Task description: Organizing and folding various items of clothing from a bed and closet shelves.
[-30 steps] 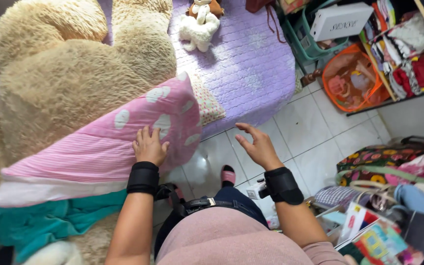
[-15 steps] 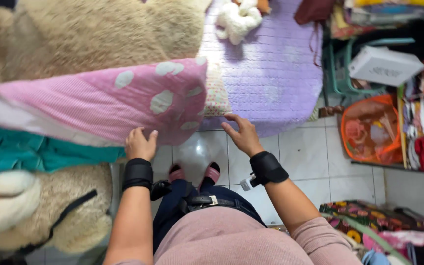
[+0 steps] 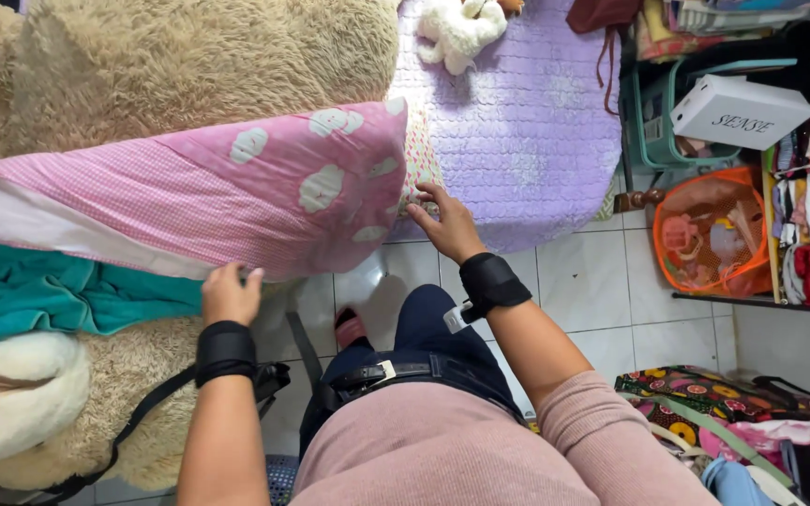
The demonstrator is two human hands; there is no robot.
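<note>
Left hand (image 3: 230,293) grips the lower edge of the pink pillow (image 3: 227,201), fingers curled over the hem, closed on the fabric. Right hand (image 3: 444,221) is narrowly open, fingertips touching the pillow's right corner where it meets a patterned cloth at the near edge of the bed (image 3: 527,141); whether it pinches the corner cannot be told. The pillow, pink with white cloud shapes, lies tilted across the big tan teddy bear (image 3: 189,66), left of the bed's near edge, with a teal cloth (image 3: 58,295) under it.

Judgement: to handle the pillow well, both hands should take equal hold at opposite ends and lift it level, since the one-sided grip lets the far end sag.

Surroundings: a small white plush toy (image 3: 461,26) sits at the bed's far edge. An orange mesh basket (image 3: 714,234) and a white box (image 3: 738,111) stand right of the bed. The bear's bulk crowds the left; a black strap (image 3: 142,422) hangs near the left wrist and may snag.
</note>
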